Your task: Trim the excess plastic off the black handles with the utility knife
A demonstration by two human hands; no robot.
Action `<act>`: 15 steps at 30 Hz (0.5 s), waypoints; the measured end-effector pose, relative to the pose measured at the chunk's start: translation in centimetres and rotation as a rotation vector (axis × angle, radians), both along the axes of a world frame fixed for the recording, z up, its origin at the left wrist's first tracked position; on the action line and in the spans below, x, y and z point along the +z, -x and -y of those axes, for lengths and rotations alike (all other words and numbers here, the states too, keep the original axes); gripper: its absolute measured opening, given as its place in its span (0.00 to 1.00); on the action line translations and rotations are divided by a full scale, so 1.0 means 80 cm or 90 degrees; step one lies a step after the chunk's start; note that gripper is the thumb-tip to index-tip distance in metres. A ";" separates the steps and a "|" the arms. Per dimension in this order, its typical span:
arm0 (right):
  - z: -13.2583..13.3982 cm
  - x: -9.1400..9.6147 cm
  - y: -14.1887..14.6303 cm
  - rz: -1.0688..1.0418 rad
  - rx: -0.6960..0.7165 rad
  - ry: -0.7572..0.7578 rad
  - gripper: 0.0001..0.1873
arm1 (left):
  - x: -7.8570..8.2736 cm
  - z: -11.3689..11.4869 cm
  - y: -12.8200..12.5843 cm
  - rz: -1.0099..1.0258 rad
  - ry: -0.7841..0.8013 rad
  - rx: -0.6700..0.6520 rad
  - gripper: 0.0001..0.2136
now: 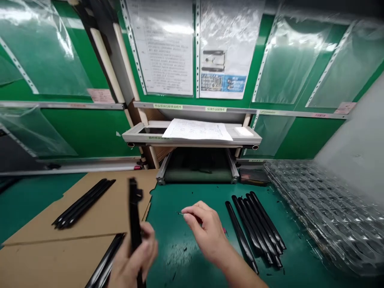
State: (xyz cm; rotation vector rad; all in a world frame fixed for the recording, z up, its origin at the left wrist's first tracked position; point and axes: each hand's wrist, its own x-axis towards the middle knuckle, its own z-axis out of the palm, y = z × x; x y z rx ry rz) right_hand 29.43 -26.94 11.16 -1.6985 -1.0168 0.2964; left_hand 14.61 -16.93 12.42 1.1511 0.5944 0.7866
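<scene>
A: How do the hands stand?

B: The left hand (146, 250), at the bottom left of centre, curls around a long black part (135, 216) that points up the frame. The right hand (207, 232), near the lower middle, has thumb and forefinger nipped together on a tiny thin piece (179, 213); it's too small to tell what it is.

A: So what could go wrong?

B: I'd worry about the tiny piece first. Only its end seems to be gripped, so a slight slip could drop it onto the green table (207, 274), where dark scraps (184, 249) lie at lower centre. It could get lost among those.

A: And the black part?

B: It's blurred, so I can't make out its surface. It looks glossy lower down; a loose grip might let it slide, or knock the black strips (104, 262) at lower left, just beside that hand.

A: The others?

B: The row of strips (254, 229) at lower right lies close together near the right forearm. A careless sweep could rub them against one another and scuff them.
</scene>
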 end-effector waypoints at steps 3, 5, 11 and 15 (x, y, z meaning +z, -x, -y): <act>0.011 -0.004 0.030 0.032 0.052 0.039 0.07 | 0.015 -0.011 0.007 0.160 -0.112 0.074 0.12; 0.016 -0.004 0.049 0.096 0.083 0.075 0.06 | 0.021 -0.014 0.013 0.199 -0.157 0.091 0.13; 0.013 0.009 0.080 0.375 0.116 0.168 0.10 | 0.026 -0.002 0.029 0.179 -0.198 0.138 0.14; 0.004 0.017 0.088 0.486 0.132 0.194 0.11 | 0.027 0.005 0.033 0.163 -0.178 0.137 0.14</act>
